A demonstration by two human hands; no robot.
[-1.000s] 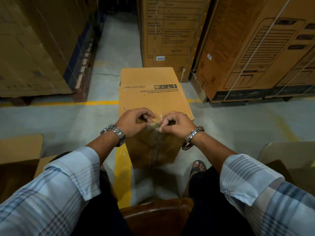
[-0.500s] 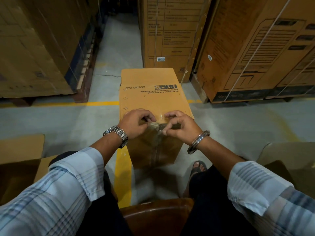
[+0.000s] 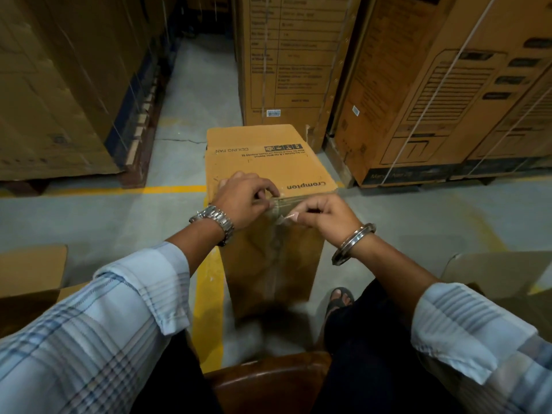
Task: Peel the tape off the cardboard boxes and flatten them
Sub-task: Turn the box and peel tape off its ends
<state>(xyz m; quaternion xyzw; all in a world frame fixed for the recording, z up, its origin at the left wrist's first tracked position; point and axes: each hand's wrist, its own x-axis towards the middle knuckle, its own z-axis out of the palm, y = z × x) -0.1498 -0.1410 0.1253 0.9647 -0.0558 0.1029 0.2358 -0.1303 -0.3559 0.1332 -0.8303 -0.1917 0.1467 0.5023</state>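
A long brown cardboard box point(image 3: 265, 156) printed "CEILING FAN" lies on the floor in front of me, its near end raised toward my knees. Clear tape point(image 3: 276, 252) runs down the middle of its near end face. My left hand point(image 3: 243, 201) grips the box's top near edge, fingers curled over it. My right hand point(image 3: 325, 215) pinches a lifted, crinkled end of the tape just below that edge.
Tall stacked cartons point(image 3: 448, 85) on pallets stand ahead and right, more cartons point(image 3: 53, 85) on the left. Yellow floor lines point(image 3: 125, 190) cross the grey concrete. Cardboard pieces point(image 3: 30, 273) lie at both sides. A brown seat edge point(image 3: 268, 380) is under me.
My right hand has drawn to the right and slightly down, lifting the tape end off the box edge. The left hand stays on the edge. The "Crompton" print shows now.
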